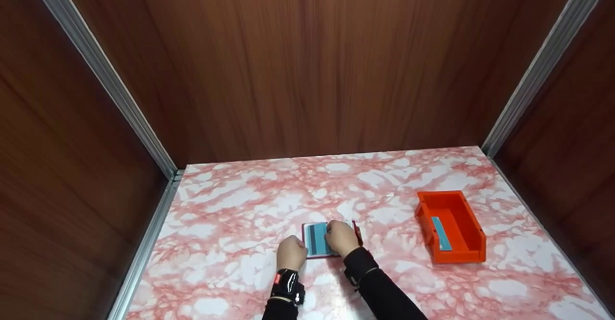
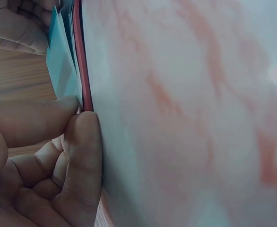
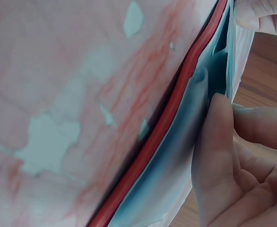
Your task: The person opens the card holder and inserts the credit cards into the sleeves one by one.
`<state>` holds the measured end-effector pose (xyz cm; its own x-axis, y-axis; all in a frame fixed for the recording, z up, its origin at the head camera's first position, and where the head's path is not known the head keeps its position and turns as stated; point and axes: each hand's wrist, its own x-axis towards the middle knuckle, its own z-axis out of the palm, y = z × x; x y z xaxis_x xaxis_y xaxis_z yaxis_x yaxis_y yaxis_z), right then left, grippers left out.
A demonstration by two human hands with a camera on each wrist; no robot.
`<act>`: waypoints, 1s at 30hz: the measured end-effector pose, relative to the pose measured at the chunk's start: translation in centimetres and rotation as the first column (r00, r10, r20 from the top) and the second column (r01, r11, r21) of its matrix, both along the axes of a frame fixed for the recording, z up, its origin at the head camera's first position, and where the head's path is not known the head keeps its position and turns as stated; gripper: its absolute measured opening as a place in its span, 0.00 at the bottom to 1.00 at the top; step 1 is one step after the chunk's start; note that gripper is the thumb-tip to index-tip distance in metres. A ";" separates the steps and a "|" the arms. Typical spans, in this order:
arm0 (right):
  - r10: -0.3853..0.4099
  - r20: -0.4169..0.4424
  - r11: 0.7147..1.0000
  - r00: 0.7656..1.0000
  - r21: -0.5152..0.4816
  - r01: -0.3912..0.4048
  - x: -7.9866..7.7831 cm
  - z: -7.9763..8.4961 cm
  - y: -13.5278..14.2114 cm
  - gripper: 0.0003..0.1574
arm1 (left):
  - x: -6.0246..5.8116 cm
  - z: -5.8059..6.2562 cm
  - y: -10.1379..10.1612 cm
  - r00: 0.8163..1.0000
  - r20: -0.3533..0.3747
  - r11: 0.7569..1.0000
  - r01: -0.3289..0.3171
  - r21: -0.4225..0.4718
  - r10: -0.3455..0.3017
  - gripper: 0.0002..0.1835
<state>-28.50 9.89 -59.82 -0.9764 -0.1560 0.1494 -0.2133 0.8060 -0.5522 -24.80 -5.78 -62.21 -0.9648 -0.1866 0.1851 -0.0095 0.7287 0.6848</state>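
A small red-edged booklet (image 1: pixel 303 233) lies open on the table in front of me, with a blue sheet (image 1: pixel 318 238) over its pages. My left hand (image 1: pixel 291 253) is at its left edge; in the left wrist view, thumb and forefinger pinch the booklet's red border (image 2: pixel 84 85) and pages. On the right half sits my right hand (image 1: pixel 342 238). Close up in the right wrist view, that hand (image 3: pixel 247 161) pinches a thin blue leaf above the curved red edge (image 3: pixel 176 94). Part of the booklet is hidden beneath the right hand.
An orange bin (image 1: pixel 459 257) stands to the right on the pink-and-white marbled table (image 1: pixel 230 243), holding a light blue strip (image 1: pixel 440 233). Brown wood-grain panels (image 1: pixel 307 70) rise behind and at both sides, with metal rails (image 1: pixel 538 60) at the corners.
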 end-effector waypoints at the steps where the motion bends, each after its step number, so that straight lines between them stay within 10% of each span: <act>1: 0.001 0.001 1.000 1.000 -0.005 -0.001 0.1 0.0 0.0 0.05 | 0.0 0.0 0.0 1.000 0.001 1.000 0.000 -0.001 0.000 0.05; 30: 0.041 -0.077 0.999 0.996 -0.026 -0.043 -0.1 1.3 1.2 0.04 | 0.1 0.3 -0.1 1.000 -0.018 1.000 0.017 -0.001 -0.017 0.03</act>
<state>-28.61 11.06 -58.49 -0.9547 -0.1913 0.2281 -0.2889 0.7802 -0.5548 -24.65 -5.85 -61.95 -0.9644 -0.1700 0.2026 0.0152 0.7293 0.6840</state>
